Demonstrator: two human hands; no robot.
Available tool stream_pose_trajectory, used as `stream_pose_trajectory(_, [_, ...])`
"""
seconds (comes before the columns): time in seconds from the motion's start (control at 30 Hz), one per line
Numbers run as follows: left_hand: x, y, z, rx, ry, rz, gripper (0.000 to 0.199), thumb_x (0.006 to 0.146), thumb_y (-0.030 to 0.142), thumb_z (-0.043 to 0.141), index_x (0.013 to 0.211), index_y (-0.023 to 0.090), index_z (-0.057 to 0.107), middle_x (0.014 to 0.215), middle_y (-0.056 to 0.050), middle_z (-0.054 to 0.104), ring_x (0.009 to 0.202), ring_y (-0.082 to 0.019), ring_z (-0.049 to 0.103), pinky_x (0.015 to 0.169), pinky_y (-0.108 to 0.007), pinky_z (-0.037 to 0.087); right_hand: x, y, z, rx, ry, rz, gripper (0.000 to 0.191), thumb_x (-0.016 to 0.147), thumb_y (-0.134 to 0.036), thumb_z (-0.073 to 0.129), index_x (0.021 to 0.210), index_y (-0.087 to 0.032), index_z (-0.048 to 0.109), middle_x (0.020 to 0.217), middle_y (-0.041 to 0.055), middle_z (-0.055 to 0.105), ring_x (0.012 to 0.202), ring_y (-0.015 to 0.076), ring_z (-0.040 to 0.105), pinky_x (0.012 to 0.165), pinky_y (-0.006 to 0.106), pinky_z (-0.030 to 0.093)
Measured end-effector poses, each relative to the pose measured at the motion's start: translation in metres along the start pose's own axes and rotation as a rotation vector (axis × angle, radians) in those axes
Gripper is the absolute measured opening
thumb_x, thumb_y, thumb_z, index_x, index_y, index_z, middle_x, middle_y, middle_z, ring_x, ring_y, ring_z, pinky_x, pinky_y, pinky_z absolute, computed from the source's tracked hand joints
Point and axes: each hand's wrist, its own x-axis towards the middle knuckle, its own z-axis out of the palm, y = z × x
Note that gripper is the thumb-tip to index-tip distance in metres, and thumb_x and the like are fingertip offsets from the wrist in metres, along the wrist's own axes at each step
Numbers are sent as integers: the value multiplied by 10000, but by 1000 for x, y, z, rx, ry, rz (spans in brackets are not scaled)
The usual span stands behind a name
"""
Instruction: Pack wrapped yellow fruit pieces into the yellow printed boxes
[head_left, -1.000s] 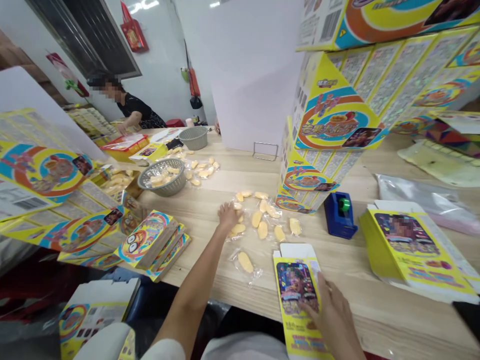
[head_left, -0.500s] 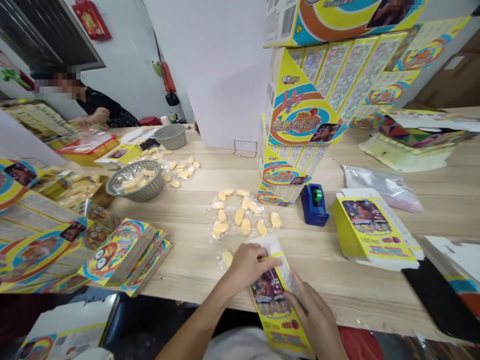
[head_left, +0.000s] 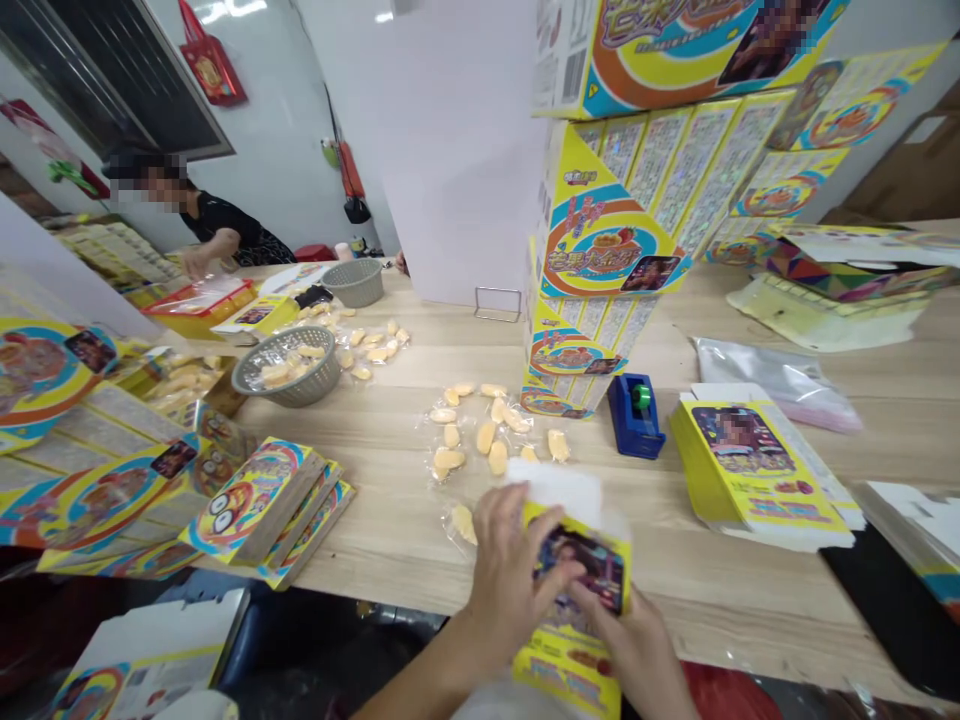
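My left hand (head_left: 510,575) and my right hand (head_left: 634,650) both grip a flattened yellow printed carton (head_left: 577,590) at the table's near edge. Its white flap (head_left: 559,490) stands up beyond my fingers. Just past my left hand lies a wrapped yellow sweet (head_left: 463,523), not touching it. Several more clear-wrapped yellow pieces (head_left: 487,435) are scattered farther out on the wooden table (head_left: 405,400).
A blue tape dispenser (head_left: 636,415) stands beside a tall stack of printed boxes (head_left: 600,200). Flat yellow cartons (head_left: 750,465) lie to the right, more boxes (head_left: 262,510) lie left, and grey baskets (head_left: 285,365) hold sweets. A co-worker (head_left: 217,230) works beyond a white partition (head_left: 457,150).
My hands have come together on the carton, and its white flap now stands more upright. My left hand has moved down and away from the wrapped pieces.
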Motion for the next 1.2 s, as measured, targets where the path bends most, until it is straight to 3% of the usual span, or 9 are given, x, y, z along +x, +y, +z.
stream_pose_trajectory(0.07, [-2,-9,2,-196,45,-155,577,752,388,639,1278,255,443,1391,-103,359,1300,-302,277,1062,-454,217,1,-8,0,127,25,22,377,629,-460,702,881,-198,603,754,25,708,658,225,658,578,302,545])
stream_pose_trajectory(0.27, [-4,-16,-6,-709,-303,-404,621,840,345,531,1372,247,226,1208,-98,554,1039,-217,555,870,-336,437,15,-16,-4,266,80,-158,593,708,-440,666,1228,-266,439,1130,28,626,978,181,599,788,257,496])
stream_pose_trajectory(0.37, [-4,-15,-10,-677,-331,-411,566,826,343,554,1324,247,304,1138,-64,572,981,-187,553,840,-291,428,24,-17,-10,185,43,-195,372,761,-521,573,959,-211,629,933,36,672,833,188,613,706,246,489])
stream_pose_trajectory(0.47, [-4,-19,-10,-618,-316,-402,386,825,383,546,1157,220,436,917,-10,579,806,-140,535,722,-245,418,27,-17,-10,138,24,-144,424,781,-567,512,664,-181,643,630,20,625,619,173,571,581,247,462])
stream_pose_trajectory(0.57, [-5,-22,-8,-607,-292,-402,268,849,420,494,1003,201,475,776,26,514,700,-108,475,637,-217,380,27,-18,-6,240,54,-94,391,765,-537,564,973,-219,656,916,29,679,822,195,608,675,252,478])
stream_pose_trajectory(0.67, [-8,-22,-5,-654,-227,-423,261,863,437,461,971,200,473,750,36,469,661,-94,434,603,-207,358,30,-19,-7,406,-48,-29,521,759,-489,605,1239,-331,481,1186,14,602,983,202,590,768,287,479])
stream_pose_trajectory(0.77, [-13,-20,-1,-689,-138,-452,258,871,430,451,1006,211,466,842,17,493,721,-102,457,646,-214,381,34,-24,-15,328,-241,-105,273,734,-443,652,937,-261,634,1182,49,598,995,224,590,809,321,467])
stream_pose_trajectory(0.87, [-18,-18,1,-659,-143,-445,261,877,423,442,1037,218,458,896,3,520,771,-115,487,692,-230,402,39,-33,-24,164,-339,-209,261,704,-429,682,666,-197,570,1145,75,596,1005,234,577,830,333,450])
stream_pose_trajectory(1.2, [-21,-11,-5,-571,-268,-277,341,897,365,427,1185,234,299,1125,-69,555,1024,-174,531,870,-315,405,45,-66,-28,-56,-488,-153,247,728,-407,658,815,-179,624,811,30,639,761,159,582,697,267,454])
